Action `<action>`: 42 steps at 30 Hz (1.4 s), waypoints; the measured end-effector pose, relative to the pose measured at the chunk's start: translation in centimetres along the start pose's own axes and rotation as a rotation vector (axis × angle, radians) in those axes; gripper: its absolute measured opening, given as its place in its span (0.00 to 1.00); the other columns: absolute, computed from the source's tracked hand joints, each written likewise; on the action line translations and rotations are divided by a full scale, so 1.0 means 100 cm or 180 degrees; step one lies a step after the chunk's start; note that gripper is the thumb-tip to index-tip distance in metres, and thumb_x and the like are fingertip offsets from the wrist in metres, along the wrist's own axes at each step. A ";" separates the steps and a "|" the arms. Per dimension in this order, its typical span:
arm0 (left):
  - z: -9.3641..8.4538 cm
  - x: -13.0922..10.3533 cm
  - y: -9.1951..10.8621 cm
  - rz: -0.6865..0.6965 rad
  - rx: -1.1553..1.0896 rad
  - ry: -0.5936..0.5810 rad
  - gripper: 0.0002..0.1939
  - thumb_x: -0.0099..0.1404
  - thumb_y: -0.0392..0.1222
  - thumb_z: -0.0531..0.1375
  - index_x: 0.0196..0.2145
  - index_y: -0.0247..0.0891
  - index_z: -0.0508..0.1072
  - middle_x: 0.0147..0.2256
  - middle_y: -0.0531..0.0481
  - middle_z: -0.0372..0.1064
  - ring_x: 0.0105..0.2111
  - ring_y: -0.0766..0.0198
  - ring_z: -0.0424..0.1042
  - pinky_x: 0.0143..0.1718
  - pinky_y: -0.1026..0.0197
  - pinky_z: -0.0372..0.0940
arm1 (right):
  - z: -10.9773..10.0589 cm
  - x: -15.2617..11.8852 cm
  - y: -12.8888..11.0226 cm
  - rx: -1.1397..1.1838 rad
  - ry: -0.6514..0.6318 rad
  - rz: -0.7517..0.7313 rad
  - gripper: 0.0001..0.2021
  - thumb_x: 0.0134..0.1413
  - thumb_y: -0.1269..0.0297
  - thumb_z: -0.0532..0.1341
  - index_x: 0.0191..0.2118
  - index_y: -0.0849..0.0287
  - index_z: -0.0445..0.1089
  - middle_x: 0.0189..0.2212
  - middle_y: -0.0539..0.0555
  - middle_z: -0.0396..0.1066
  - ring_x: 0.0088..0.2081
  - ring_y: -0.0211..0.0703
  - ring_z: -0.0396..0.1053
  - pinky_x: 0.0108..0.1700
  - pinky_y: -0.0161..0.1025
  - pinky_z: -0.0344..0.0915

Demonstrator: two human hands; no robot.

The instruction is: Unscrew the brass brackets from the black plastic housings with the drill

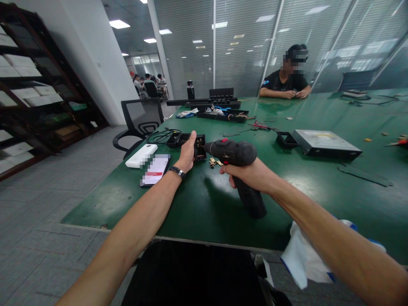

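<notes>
My right hand (251,175) is wrapped round the grip of a black cordless drill (234,152), which points left. The drill's tip meets or nearly meets the open side of a small black box-shaped part (200,151) with brass-coloured bits inside. My left hand (187,154) holds that part from its left side, thumb up; its other fingers are mostly hidden. Small brass pieces (215,162) lie on the green table (191,204) just below the drill's tip. Beyond my left hand are more black housings (174,139), partly covered by the hand.
Left of my hand lie a white power bank (141,156) and a phone (155,171). On the right are a metal drive-like box (327,143) and a small black tray (286,140). A glove (302,255) hangs by the front edge. Across the table sits a person (285,78).
</notes>
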State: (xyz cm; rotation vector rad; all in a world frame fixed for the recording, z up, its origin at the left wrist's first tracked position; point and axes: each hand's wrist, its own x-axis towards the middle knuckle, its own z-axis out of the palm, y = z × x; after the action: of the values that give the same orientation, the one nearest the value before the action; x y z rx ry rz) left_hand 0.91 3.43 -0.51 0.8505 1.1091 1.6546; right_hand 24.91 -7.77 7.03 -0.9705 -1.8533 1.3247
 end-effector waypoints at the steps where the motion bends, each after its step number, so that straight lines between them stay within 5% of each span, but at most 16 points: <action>1: 0.000 0.000 0.000 0.0008 -0.0004 0.0000 0.28 0.71 0.69 0.68 0.42 0.38 0.81 0.42 0.42 0.85 0.41 0.55 0.86 0.45 0.56 0.81 | 0.000 0.000 0.001 0.0047 0.0015 0.0053 0.06 0.50 0.69 0.68 0.26 0.57 0.73 0.16 0.51 0.74 0.18 0.39 0.68 0.21 0.34 0.63; 10: 0.000 -0.004 0.005 -0.0116 -0.0230 0.0079 0.26 0.72 0.67 0.67 0.42 0.38 0.82 0.41 0.42 0.85 0.44 0.52 0.86 0.47 0.53 0.82 | -0.004 0.007 0.008 0.0395 0.0119 0.0413 0.04 0.46 0.65 0.69 0.30 0.56 0.76 0.17 0.51 0.74 0.17 0.41 0.69 0.19 0.36 0.65; 42: 0.004 -0.005 0.005 -0.0017 -0.0113 0.0178 0.26 0.69 0.67 0.70 0.39 0.38 0.80 0.42 0.41 0.84 0.46 0.51 0.86 0.48 0.53 0.82 | 0.001 -0.001 -0.006 0.0010 -0.0043 0.0118 0.02 0.50 0.70 0.66 0.29 0.57 0.74 0.16 0.50 0.74 0.18 0.39 0.69 0.23 0.34 0.64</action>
State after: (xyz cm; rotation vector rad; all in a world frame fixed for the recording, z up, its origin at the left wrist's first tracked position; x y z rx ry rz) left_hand 1.27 3.01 0.02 0.7820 1.1161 1.6976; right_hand 24.76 -8.09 7.60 -1.0010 -1.8508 1.3589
